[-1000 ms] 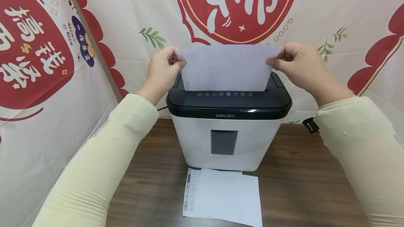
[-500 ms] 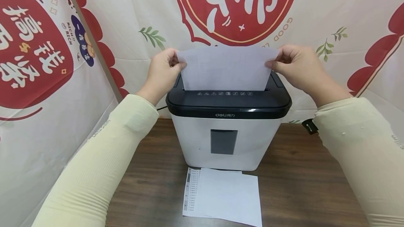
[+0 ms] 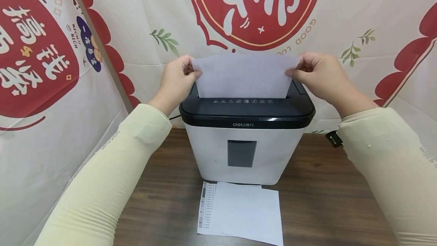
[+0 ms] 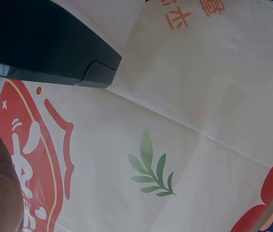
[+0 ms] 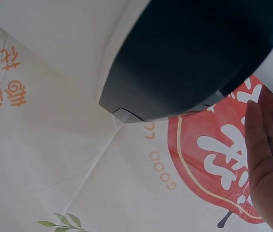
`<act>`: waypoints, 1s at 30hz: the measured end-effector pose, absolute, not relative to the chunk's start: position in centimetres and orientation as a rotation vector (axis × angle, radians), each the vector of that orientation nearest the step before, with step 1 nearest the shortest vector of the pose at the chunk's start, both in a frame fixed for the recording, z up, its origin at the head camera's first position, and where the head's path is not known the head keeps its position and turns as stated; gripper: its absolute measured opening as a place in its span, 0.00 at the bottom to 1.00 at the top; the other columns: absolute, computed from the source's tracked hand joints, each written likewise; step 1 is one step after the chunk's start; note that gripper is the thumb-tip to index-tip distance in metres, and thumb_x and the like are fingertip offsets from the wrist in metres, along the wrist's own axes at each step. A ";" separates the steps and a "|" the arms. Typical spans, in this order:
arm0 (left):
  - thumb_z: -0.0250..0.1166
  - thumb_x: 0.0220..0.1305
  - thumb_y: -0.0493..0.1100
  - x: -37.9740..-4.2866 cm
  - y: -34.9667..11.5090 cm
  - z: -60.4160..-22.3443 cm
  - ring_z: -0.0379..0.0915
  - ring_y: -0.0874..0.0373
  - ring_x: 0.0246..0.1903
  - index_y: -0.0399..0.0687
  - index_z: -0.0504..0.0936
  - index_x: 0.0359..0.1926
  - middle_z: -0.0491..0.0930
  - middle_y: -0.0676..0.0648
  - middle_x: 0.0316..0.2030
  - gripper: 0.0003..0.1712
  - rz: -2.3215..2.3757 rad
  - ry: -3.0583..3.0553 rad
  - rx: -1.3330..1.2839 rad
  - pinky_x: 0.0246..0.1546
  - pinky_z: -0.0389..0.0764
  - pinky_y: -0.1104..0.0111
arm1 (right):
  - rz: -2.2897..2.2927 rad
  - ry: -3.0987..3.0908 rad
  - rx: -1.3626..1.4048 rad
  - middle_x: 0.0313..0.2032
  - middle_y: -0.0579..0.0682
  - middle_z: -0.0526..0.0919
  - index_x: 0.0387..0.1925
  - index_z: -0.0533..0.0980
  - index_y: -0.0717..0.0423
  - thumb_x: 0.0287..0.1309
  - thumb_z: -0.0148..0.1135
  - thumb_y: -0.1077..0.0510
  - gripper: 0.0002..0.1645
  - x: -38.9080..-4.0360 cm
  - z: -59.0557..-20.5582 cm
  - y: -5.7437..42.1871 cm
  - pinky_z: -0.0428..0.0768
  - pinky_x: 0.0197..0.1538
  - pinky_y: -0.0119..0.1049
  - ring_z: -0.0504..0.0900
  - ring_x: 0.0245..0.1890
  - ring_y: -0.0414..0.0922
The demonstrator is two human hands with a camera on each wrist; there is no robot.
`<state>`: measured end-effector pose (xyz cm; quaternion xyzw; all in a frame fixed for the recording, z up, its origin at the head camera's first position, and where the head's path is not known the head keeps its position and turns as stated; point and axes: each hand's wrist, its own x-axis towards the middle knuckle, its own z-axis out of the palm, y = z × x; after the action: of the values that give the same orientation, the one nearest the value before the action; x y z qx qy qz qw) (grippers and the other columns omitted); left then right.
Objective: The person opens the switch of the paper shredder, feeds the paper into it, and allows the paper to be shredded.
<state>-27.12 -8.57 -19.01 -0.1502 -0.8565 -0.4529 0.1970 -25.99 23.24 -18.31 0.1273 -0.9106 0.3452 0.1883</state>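
A white sheet of paper point(image 3: 244, 77) stands upright in the slot of a paper shredder point(image 3: 218, 147) with a black top and a pale body. My left hand point(image 3: 177, 81) pinches the sheet's upper left corner between thumb and fingers. On the opposite corner, my right hand point(image 3: 322, 75) pinches it the same way. The sheet's lower part is hidden inside the shredder. In the left wrist view my left hand point(image 4: 1, 188) shows at the lower left edge, below the dark shredder top point(image 4: 39, 43). The right wrist view has my right hand point(image 5: 269, 164) at its right edge.
More sheets of paper point(image 3: 247, 212), one with a printed table along its left side, lie on the brown wooden table point(image 3: 160, 200) in front of the shredder. Printed cloth point(image 3: 143, 14) hangs behind and to the left. A black cord point(image 3: 175, 117) runs off the shredder's left side.
The sheet's top edge has sunk a little toward the slot, and both hands have come down with it. My right hand has also shifted slightly left.
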 end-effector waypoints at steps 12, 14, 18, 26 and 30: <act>0.62 0.64 0.33 -27.4 -8.6 -19.6 0.73 0.53 0.38 0.38 0.77 0.35 0.79 0.41 0.36 0.01 -1.251 -2.423 -0.431 0.40 0.75 0.67 | 0.988 -2.578 0.373 0.40 0.58 0.84 0.39 0.81 0.62 0.60 0.65 0.54 0.14 -26.3 -19.0 23.4 0.71 0.30 0.25 0.72 0.34 0.46; 0.62 0.64 0.33 -27.4 -8.6 -19.7 0.73 0.53 0.38 0.37 0.77 0.36 0.79 0.41 0.36 0.02 -1.245 -2.427 -0.436 0.40 0.75 0.67 | 0.987 -2.581 0.374 0.41 0.59 0.84 0.40 0.81 0.61 0.60 0.65 0.54 0.14 -26.4 -19.1 23.4 0.71 0.31 0.24 0.72 0.34 0.46; 0.62 0.64 0.33 -27.4 -8.6 -19.9 0.73 0.53 0.38 0.37 0.77 0.36 0.79 0.41 0.36 0.02 -1.227 -2.436 -0.441 0.39 0.75 0.67 | 0.992 -2.576 0.384 0.41 0.59 0.83 0.40 0.81 0.62 0.60 0.65 0.55 0.13 -26.3 -19.2 23.4 0.71 0.31 0.24 0.72 0.34 0.46; 0.62 0.64 0.33 -27.3 -8.7 -20.1 0.72 0.52 0.37 0.37 0.76 0.35 0.79 0.41 0.35 0.03 -1.214 -2.459 -0.432 0.37 0.72 0.69 | 0.994 -2.570 0.411 0.33 0.54 0.83 0.37 0.81 0.63 0.59 0.66 0.56 0.11 -26.2 -19.4 23.3 0.69 0.29 0.26 0.71 0.31 0.44; 0.63 0.64 0.33 -27.3 -8.7 -20.2 0.72 0.52 0.36 0.38 0.76 0.34 0.79 0.42 0.34 0.03 -1.198 -2.467 -0.434 0.36 0.72 0.68 | 0.994 -2.585 0.404 0.37 0.56 0.84 0.40 0.81 0.62 0.59 0.66 0.56 0.13 -26.2 -19.5 23.3 0.70 0.31 0.26 0.72 0.33 0.45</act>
<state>-27.33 -8.73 -20.20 -0.1538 -0.8737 -0.4244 0.1812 -26.21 23.30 -19.53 0.1422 -0.9101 0.3498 0.1704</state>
